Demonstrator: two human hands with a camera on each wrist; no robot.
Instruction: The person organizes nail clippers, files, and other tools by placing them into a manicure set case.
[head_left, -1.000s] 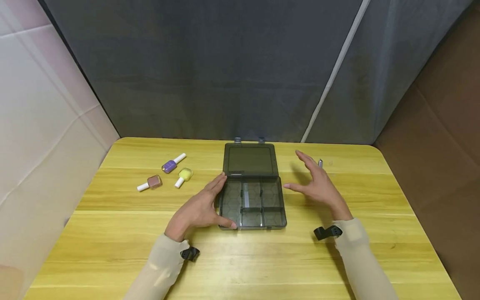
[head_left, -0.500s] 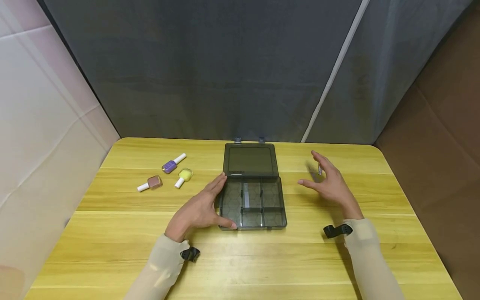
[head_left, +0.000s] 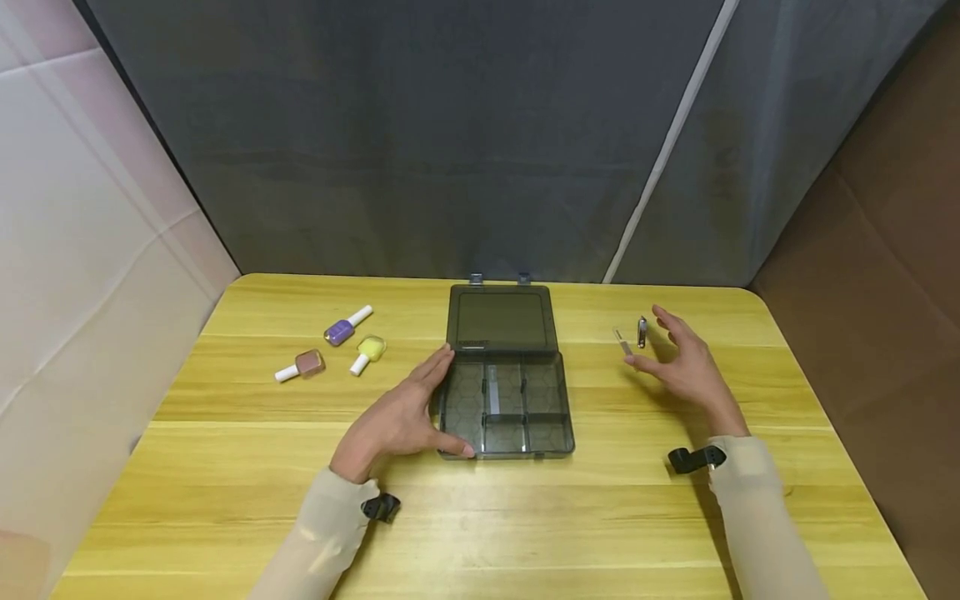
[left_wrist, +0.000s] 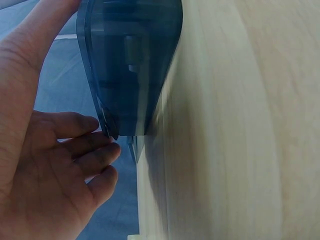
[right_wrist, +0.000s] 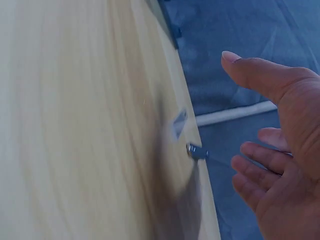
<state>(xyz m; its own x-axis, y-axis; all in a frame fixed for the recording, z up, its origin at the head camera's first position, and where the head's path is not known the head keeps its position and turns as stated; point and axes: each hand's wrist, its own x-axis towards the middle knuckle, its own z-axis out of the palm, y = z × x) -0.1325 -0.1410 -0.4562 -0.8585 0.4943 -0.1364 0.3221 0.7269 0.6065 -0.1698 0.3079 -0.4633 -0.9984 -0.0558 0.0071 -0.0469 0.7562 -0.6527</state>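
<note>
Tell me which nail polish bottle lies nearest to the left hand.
The yellow bottle; the purple bottle and brown bottle lie farther from the left hand.

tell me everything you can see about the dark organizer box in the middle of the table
The organizer box is smoky, see-through dark plastic and lies open on the wooden table, its lid folded flat away from the person with two latch tabs at the far edge. The base is split by dividers into several compartments; a pale, narrow item lies in a middle one. The left hand rests against its left side, thumb at the near corner. The right hand is apart from it.
</note>
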